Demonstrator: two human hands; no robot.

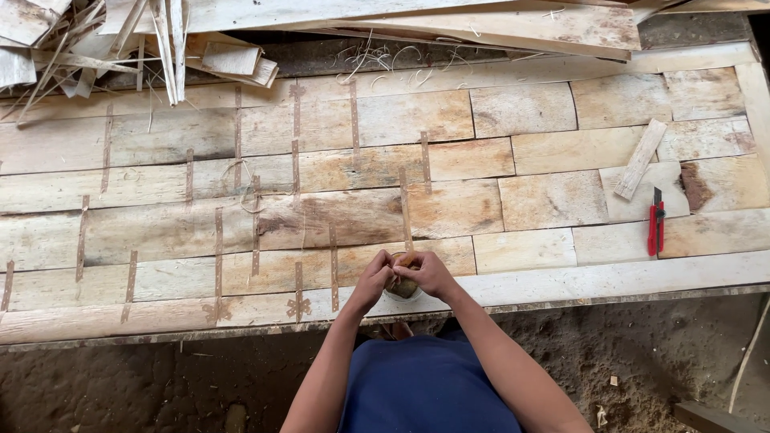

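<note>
Brown tape roll point(402, 285) at the near table point(609, 281) edge, both hands on it: left hand point(374, 281) and right hand point(427, 273), fingers clamped round its sides. Looks light, stiff, sticky; best held by the rim. Pale veneer sheets point(449, 208) patched with tape strips point(216, 248), red cutter point(656, 228) well apart, scrap pile point(120, 48) behind, dirt floor point(160, 385).

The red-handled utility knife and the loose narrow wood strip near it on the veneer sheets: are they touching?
Apart. The head view shows the red-handled utility knife lying below the loose narrow wood strip, with bare veneer between them.
</note>
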